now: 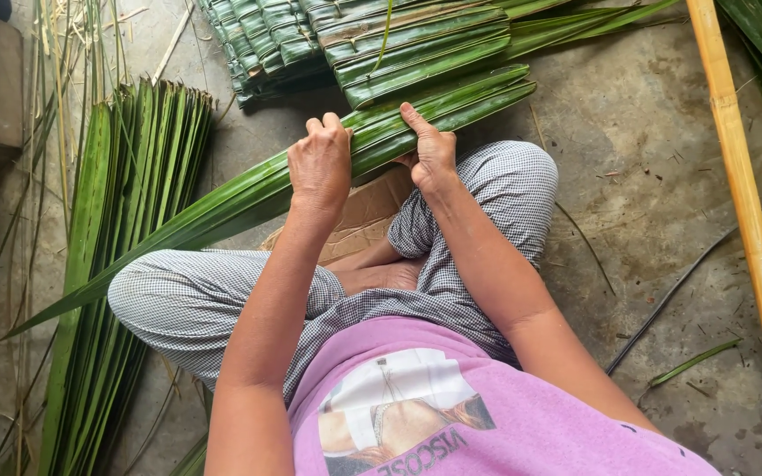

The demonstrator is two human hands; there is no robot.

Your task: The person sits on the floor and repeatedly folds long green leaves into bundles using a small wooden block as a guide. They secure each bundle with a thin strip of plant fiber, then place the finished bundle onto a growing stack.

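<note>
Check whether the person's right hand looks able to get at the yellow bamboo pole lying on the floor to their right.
Probably yes, with a stretch. The right hand is gripping the long palm leaf, but bare floor lies between it and the bamboo pole.

I sit on a bare grey concrete floor (654, 150), stained and strewn with dry stalks and scraps, with a flattened piece of brown cardboard (365, 220) under my legs, a yellow bamboo pole (743, 194) lying alongside, all in even daylight.

leaf bundle (125, 220) left | folded leaves (381, 44) ahead | bamboo pole (743, 194) right
</note>
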